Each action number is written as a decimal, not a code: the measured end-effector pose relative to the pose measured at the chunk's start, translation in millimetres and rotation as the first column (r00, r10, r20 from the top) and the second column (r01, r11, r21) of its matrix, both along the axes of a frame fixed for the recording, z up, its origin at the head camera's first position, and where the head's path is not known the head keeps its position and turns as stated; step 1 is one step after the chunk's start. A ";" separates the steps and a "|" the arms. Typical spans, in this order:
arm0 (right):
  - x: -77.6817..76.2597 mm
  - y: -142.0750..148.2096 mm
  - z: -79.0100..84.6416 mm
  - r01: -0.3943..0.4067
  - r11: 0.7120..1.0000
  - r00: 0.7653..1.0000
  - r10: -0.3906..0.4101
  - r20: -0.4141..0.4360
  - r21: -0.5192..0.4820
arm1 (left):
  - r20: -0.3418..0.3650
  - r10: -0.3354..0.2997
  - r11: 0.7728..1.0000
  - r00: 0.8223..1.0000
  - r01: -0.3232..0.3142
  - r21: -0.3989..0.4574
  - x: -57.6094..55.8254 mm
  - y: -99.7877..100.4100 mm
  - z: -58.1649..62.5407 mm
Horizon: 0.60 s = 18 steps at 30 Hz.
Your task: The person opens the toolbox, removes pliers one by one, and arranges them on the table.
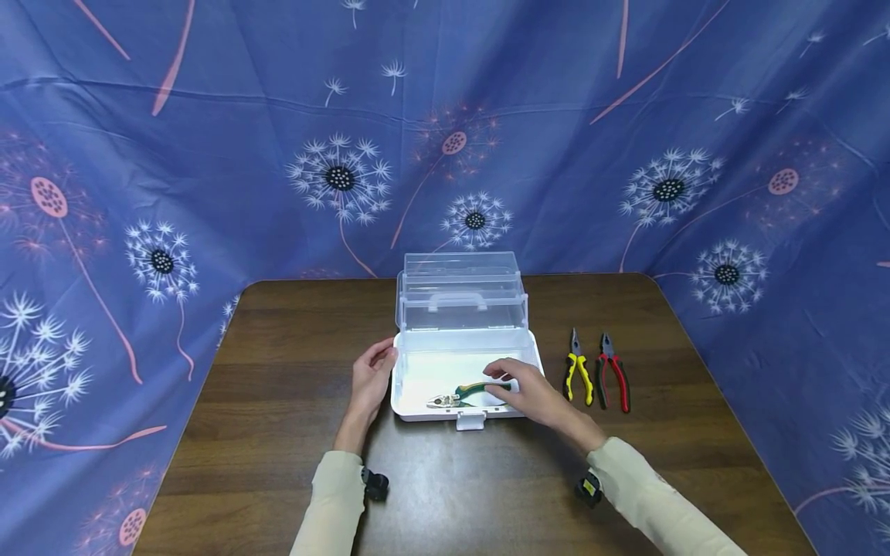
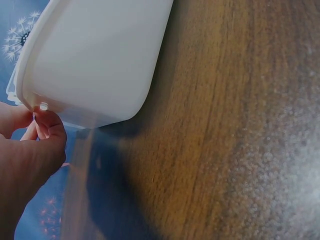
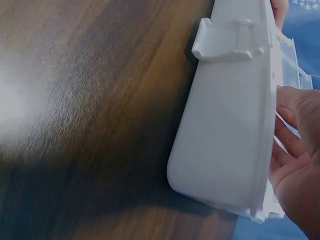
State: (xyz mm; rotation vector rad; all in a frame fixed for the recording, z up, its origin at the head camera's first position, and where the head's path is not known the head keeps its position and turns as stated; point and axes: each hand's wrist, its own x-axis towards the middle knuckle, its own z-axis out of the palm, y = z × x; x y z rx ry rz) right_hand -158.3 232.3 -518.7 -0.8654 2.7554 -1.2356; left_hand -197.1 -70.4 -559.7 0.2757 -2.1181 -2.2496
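A white toolbox [image 1: 431,363] with a raised clear lid [image 1: 462,289] stands on the table. Inside its front part lie pliers with green handles [image 1: 475,388], their silver jaws pointing left. My right hand [image 1: 524,390] reaches over the front right rim, its fingers apart around the handle end; the right wrist view shows these fingers behind the box wall, which hides the pliers. At the left side, my left hand [image 1: 373,376] holds the box rim between thumb and fingers, seen also in the left wrist view, where the hand [image 2: 37,145] meets the box corner.
Right of the box lie long-nose pliers with yellow-black handles [image 1: 579,369] and cutting pliers with red-black handles [image 1: 613,374]. The box's front latch [image 1: 470,421] hangs down. A blue patterned cloth [image 1: 556,116] hangs behind the brown wooden table [image 1: 278,401].
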 end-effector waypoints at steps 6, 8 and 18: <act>-2.8 -11.0 -5.0 -0.046 0.999 0.997 0.044 0.059 0.025 | -0.014 0.000 1.000 1.000 0.000 0.021 -0.3 0.4 -1.6; -3.9 -13.8 -6.6 -0.059 0.998 0.996 0.057 0.066 0.022 | -0.019 -0.003 1.000 1.000 0.003 0.029 -0.6 0.5 -2.1; -14.4 -22.3 -8.8 -0.151 0.985 0.977 0.136 0.164 0.082 | -0.010 -0.026 0.999 1.000 0.027 0.035 -1.3 -1.0 1.8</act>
